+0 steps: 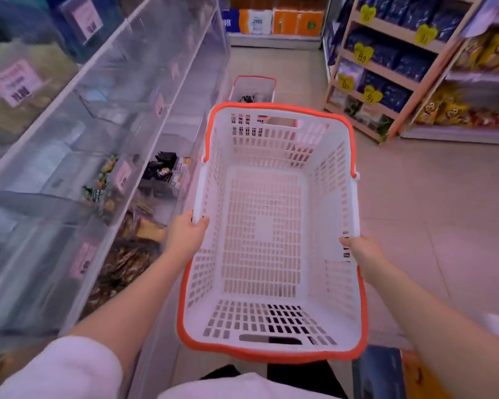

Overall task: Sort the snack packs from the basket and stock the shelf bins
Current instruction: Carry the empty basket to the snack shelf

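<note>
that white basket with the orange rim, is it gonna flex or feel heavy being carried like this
Probably light: the basket is empty, and its walls and floor are mostly slots. Likely fairly stiff, since the left hand and right hand grip opposite side rims and it shows no visible sag. The perforated plastic walls may still flex a little.

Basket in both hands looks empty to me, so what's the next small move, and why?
Probably set it down and swap. The held basket shows only bare slotted floor, the left hand and right hand gripping its side rims. A second basket on the floor ahead holds dark packs, so walking to it likely comes next.
</note>
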`<act>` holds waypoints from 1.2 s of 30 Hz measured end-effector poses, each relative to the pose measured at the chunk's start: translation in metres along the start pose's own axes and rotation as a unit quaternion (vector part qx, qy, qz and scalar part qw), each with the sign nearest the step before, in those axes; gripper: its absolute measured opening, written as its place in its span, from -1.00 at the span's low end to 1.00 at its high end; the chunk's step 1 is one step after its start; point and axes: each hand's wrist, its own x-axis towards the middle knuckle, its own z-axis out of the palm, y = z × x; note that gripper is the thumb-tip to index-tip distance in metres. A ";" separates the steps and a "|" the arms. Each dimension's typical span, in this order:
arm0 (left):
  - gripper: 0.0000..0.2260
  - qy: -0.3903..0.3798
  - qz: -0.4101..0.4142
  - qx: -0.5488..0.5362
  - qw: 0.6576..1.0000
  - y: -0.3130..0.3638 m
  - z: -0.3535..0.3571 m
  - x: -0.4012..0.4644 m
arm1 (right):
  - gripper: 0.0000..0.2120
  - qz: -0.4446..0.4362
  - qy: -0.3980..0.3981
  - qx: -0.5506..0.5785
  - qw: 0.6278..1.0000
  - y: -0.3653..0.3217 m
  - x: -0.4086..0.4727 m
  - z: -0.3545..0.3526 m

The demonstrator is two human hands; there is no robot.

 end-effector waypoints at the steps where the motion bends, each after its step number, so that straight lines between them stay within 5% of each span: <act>1: -0.83 0.005 -0.009 -0.007 1.000 0.011 0.009 0.018 | -0.84 0.003 -0.006 -0.002 1.000 -0.017 0.022 0.000; 14: -0.82 0.029 -0.072 -0.038 0.996 0.151 0.073 0.229 | -0.77 -0.009 -0.018 -0.077 0.997 -0.222 0.241 0.013; 29: -0.92 -0.024 -0.078 0.003 0.997 0.261 0.083 0.567 | -0.74 0.053 -0.031 -0.071 0.996 -0.425 0.459 0.127; 36: -0.71 -0.055 -0.145 0.024 0.988 0.258 0.093 0.667 | -0.79 0.054 -0.077 -0.158 0.983 -0.487 0.534 0.174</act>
